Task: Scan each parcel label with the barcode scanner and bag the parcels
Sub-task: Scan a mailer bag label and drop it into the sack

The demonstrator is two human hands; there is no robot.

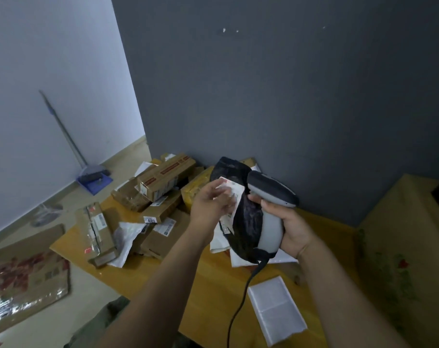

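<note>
Early going, we judge: our left hand (208, 209) pinches the black parcel (248, 222) by its label (232, 194) above the table (213, 285), our right hand (293, 229) grips the barcode scanner (271, 194) beside it, and the cardboard parcels (163, 177) heaped behind await both steps.

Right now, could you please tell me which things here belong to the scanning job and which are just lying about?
Job: scanner in right hand; black parcel in left hand; boxes on table; white bag.
Lying about: broom; dustpan; flat carton on floor.
</note>
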